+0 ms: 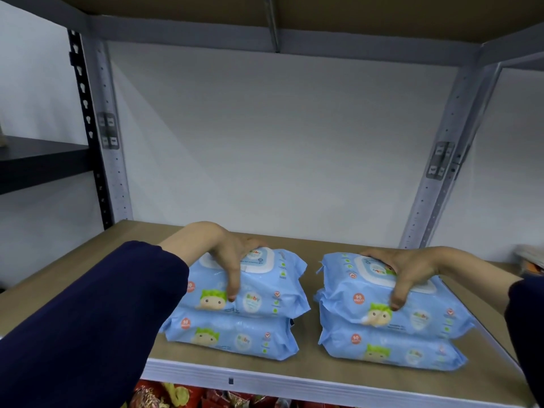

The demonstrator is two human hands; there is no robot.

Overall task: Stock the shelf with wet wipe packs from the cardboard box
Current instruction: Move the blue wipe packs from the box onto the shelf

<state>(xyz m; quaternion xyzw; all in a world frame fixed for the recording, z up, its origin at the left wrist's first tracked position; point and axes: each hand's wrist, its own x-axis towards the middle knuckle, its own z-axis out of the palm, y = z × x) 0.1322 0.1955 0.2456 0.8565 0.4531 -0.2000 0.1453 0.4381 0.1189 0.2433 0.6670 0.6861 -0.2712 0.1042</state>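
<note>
Across the shelf (300,242), left hand (226,254) grip pinches the seven-o'clock top pack (265,290), right hand (409,269) grip the five-o'clock top pack (353,285), seemingly squaring them up.

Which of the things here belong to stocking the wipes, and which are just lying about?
Part of the job: left top pack, gripped by left hand; right top pack, gripped by right hand; left bottom pack; right bottom pack; shelf board.
Just lying about: red and gold packets below; black shelf at left.
</note>
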